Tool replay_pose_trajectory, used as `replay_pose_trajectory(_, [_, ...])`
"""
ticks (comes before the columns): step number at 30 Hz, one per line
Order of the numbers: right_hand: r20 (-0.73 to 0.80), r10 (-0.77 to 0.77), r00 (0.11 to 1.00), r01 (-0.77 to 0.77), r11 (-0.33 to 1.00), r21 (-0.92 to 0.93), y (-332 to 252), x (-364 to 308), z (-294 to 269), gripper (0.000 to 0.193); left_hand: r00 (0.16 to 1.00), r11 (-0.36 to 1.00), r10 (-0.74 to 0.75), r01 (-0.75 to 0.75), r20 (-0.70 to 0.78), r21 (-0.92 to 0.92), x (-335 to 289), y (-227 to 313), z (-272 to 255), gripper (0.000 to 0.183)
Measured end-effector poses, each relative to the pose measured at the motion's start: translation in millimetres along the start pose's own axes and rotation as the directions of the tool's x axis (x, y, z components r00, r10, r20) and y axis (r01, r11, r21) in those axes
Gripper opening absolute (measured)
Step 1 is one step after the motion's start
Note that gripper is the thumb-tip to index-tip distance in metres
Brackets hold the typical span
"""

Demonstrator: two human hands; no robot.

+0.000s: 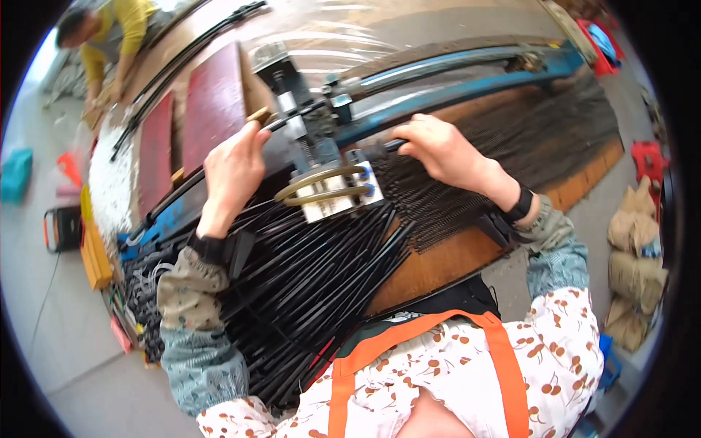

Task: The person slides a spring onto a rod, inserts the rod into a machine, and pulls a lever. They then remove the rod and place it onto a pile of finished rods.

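My left hand point(235, 168) is closed at the left of a bench machine point(296, 120), its fingers around a black rod point(274, 125) that runs toward the metal parts. On the other side, my right hand point(442, 150) pinches a short dark tube-like piece point(395, 144) beside the machine; its far end is hidden. Between the hands sits a pale metal block point(321, 209) with two tan hoses point(321, 175) and blue fittings point(367, 191). Below it, a large bundle of thin black rods point(314, 270) fans toward me. Dark coiled or ribbed strands point(467, 197) lie under my right forearm.
A blue rail point(467, 91) stretches to the far right. Dark red boards point(213, 102) lie at the left. At the far left a person in yellow point(120, 36) bends over something. Brown paper-like bundles point(635, 233) stand on the right. A yellow bar point(93, 241) is at the left.
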State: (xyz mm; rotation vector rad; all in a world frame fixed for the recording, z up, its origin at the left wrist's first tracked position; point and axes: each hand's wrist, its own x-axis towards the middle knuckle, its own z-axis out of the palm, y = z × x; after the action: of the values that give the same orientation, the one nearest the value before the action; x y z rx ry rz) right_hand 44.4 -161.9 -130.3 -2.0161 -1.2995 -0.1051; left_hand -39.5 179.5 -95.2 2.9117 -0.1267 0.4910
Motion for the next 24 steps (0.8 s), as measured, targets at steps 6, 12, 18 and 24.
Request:
replay_pose_trajectory(6, [0.021,0.062,0.998,-0.065,0.971,0.229,18,10,2,0.019,0.994,0.995,0.083,-0.078,-0.067,0.069,1,-4,5,0.021])
replay_pose_trajectory(12, [0.220,0.127,0.967,-0.068,0.964,-0.257,22,-31,-11,0.055,0.949,0.925,0.307,-0.280,-0.068,0.256,-1,-64,-11,0.008])
replay_pose_trajectory(18, [0.201,-0.010,0.980,0.047,0.983,-0.179,14,-31,-7,0.036,0.931,0.849,0.295,-0.154,-0.212,0.505,-16,-62,-39,0.007])
replay_pose_trajectory(24, [0.212,-0.055,0.976,0.107,0.963,-0.246,-9,-21,3,0.021,0.946,0.974,0.194,-0.217,0.261,0.062,-94,32,-43,0.010])
